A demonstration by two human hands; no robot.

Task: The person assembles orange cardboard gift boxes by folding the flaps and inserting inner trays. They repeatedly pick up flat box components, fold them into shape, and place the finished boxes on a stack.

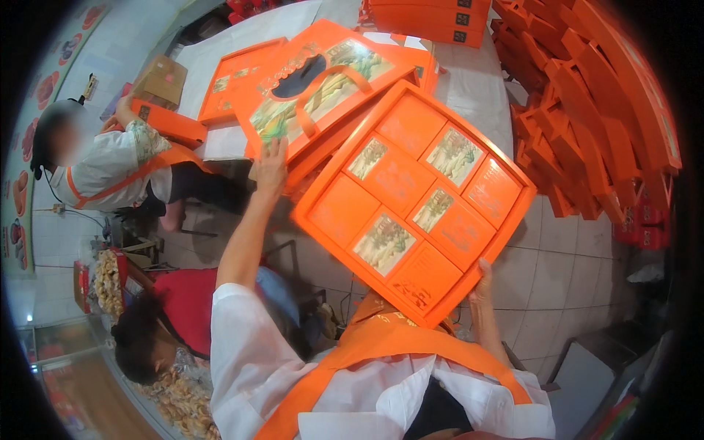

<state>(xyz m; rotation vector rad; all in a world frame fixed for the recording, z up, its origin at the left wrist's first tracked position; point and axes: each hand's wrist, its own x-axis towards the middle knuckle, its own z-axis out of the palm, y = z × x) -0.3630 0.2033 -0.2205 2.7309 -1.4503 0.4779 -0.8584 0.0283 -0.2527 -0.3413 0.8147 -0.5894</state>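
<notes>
A square orange gift box tray (411, 202) tilts in front of me, filled with several small orange boxes, some with landscape pictures. My right hand (481, 295) grips its near right edge, thumb up at the rim and the other fingers mostly hidden beneath. My left hand (270, 170) is at the near corner of an orange box lid (275, 121), its fingers over the edge; the thumb is hard to make out. The lid has a landscape print, a dark oval patch and an orange strap handle (312, 110). It lies over other orange boxes, partly behind the tray.
A white-covered table (477, 92) holds another orange tray (227, 84) and stacked orange boxes (429, 18). Many orange box parts (587, 110) are piled at right. One co-worker (117, 158) handles an orange box at left; another person (191, 308) bends low beside bagged food (180, 400).
</notes>
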